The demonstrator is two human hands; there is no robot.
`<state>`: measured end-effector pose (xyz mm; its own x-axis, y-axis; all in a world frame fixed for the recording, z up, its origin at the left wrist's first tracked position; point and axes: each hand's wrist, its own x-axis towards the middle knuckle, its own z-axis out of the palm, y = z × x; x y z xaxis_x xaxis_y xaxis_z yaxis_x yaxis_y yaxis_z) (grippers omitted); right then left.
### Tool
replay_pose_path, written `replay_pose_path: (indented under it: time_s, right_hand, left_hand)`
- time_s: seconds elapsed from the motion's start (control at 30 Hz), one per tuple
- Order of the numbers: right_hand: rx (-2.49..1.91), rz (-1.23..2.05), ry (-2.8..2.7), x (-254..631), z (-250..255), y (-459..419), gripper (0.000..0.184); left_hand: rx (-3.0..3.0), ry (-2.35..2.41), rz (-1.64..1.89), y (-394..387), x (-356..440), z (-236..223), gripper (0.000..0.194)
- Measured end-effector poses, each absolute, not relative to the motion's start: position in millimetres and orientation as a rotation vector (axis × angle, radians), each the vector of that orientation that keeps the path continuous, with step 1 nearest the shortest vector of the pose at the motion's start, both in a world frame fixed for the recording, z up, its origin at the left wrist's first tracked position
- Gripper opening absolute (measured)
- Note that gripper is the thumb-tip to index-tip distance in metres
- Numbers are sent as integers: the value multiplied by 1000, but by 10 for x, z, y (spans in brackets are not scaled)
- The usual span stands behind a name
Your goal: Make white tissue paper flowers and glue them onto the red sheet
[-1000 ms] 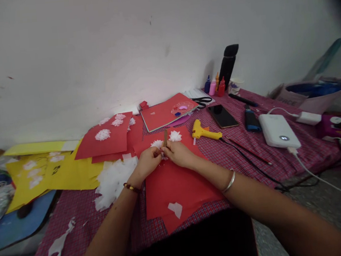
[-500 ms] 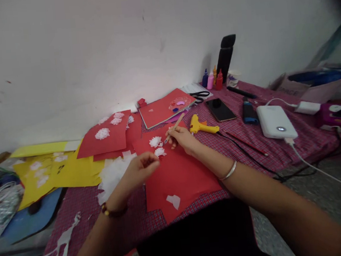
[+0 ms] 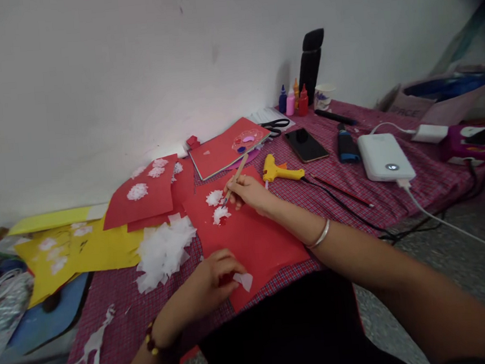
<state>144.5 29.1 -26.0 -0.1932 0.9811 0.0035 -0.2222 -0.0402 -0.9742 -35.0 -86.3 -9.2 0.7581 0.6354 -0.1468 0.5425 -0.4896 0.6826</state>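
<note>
My right hand [image 3: 246,193] grips a slim wooden stick [image 3: 237,174] like a pen, its lower end close to two white tissue paper flowers. One flower [image 3: 215,197] lies above the other flower [image 3: 220,214], both on a red sheet [image 3: 256,243]; a wet red spot shows beside the lower one. Low on that sheet, my left hand [image 3: 217,277] has its thumb and fingers closed at the edge of a small piece of white tissue paper [image 3: 245,282]. A pile of cut white tissue paper [image 3: 164,254] lies left of the sheet.
A yellow glue gun [image 3: 281,170] lies right of the sheet, its black cord running right. Beyond are a phone [image 3: 306,144], scissors [image 3: 278,125], paint bottles [image 3: 290,103] and a power bank [image 3: 387,158]. Flowered red sheets [image 3: 143,207] and yellow sheets [image 3: 99,248] lie to the left.
My hands have parted from the flower they were working on together. My left hand has come down to the loose tissue piece. The right hand has stayed near the flowers with the stick.
</note>
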Motion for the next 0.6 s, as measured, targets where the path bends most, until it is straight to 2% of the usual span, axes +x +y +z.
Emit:
replay_pose_path:
  time_s: [0.13,0.27,0.37,0.47,0.6]
  right_hand:
    - [-959,1470,-1139,1446,-227,270,24]
    - [-869,1479,-1094,1449,-192,228,18]
    - [-719,1491,-1089,1459,-177,193,13]
    - [-570,1553,-1140,1474,-171,157,20]
    - [-460,1736,-1264,1484,-176,110,26]
  left_hand:
    - [2094,934,247,-779,-334,-107,14]
    - [1845,1038,650,-548,-363,21,8]
    - [1386,982,922,-380,-371,82,6]
    - [966,808,989,-309,-327,33,6]
    - [728,736,993,-333,-253,-113,13]
